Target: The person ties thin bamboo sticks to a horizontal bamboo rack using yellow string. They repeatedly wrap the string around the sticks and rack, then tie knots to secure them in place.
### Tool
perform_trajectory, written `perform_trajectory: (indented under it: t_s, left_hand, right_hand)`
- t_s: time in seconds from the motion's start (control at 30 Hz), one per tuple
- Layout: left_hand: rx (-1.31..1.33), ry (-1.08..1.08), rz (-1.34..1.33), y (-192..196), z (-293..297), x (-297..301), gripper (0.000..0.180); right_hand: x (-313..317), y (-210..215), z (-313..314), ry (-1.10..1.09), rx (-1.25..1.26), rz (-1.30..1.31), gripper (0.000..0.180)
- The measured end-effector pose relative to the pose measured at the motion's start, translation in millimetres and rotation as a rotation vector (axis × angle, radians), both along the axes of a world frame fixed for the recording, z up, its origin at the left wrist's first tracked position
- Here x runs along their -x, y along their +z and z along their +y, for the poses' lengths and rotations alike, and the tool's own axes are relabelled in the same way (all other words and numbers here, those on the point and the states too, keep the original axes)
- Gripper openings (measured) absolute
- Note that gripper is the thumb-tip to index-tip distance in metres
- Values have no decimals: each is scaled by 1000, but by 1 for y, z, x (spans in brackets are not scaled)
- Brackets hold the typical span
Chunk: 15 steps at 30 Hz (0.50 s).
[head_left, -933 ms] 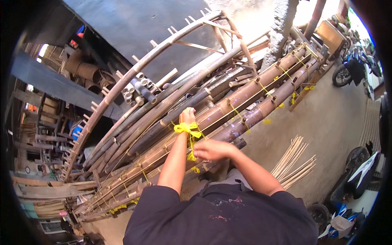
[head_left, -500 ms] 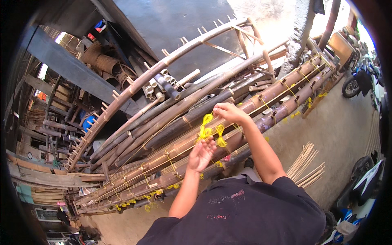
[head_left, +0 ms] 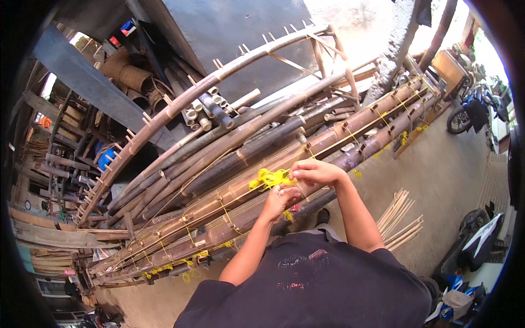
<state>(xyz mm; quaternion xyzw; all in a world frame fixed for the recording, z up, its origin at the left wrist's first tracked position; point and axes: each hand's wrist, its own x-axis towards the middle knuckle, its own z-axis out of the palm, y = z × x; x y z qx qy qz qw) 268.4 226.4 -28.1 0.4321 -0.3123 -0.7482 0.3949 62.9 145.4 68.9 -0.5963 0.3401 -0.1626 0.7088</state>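
Note:
A tangled bundle of bright yellow cord (head_left: 266, 179) hangs over the bamboo frame in front of me. The fingers of my left hand (head_left: 279, 203) are bent and pinched at the bundle's lower right edge. From the right, my right hand (head_left: 319, 171) meets it, thumb and fingertips closed on the cord. Both hands nearly touch, just above the two long bamboo poles (head_left: 244, 191) of the frame. Yellow lashings (head_left: 188, 234) cross these poles at intervals. Exactly which strands each hand grips is too small to make out.
Behind the frame lie stacked bamboo poles (head_left: 191, 142) and a curved pole with pegs (head_left: 180, 104). Thin sticks (head_left: 402, 221) lie on the floor (head_left: 377, 191) at my right. A motorcycle (head_left: 470, 115) stands far right, another vehicle (head_left: 476, 240) nearer. A rough post (head_left: 395, 54) rises at the back.
My right hand has come down beside my left. The cord loops that hung apart are now gathered into one loose bundle at the fingers. The view has shifted slightly.

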Motion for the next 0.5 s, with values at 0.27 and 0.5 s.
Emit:
perform_trajectory:
  t_s: [0.27, 0.5]
  left_hand:
    - [-78, 198, 224, 34, 21, 26, 77]
    - [33, 180, 638, 62, 24, 35, 59]
  right_hand:
    - [24, 2, 36, -32, 140, -32, 24]
    - [28, -16, 49, 0, 44, -171, 22]
